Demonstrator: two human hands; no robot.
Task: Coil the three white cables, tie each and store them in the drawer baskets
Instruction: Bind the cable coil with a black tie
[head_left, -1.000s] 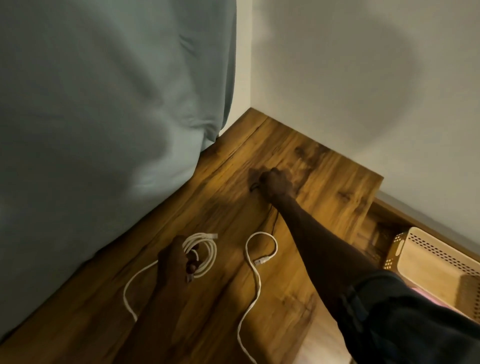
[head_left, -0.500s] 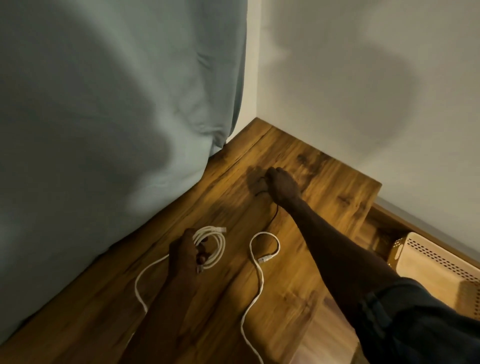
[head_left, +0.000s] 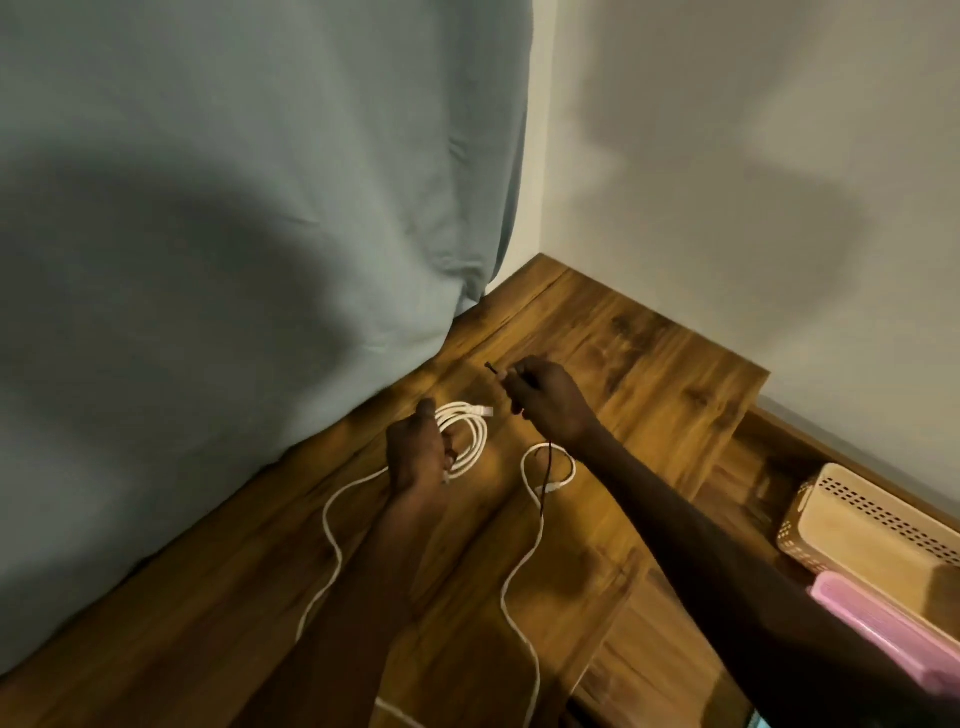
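Tying step, first cable. Left hand (head_left: 418, 452) grips the coiled white cable (head_left: 467, 436) at frame centre over the desk (head_left: 649, 374); right hand (head_left: 545, 397) pinches a thin dark tie (head_left: 546, 467). Second white cable (head_left: 524, 561) lies loose lower centre. Next: probably wrap the tie round the coil.

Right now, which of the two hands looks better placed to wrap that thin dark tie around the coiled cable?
The right hand, probably. It already pinches the dark tie, raised beside the coil. The left hand grips the coiled white cable and seems needed to keep its loops together.
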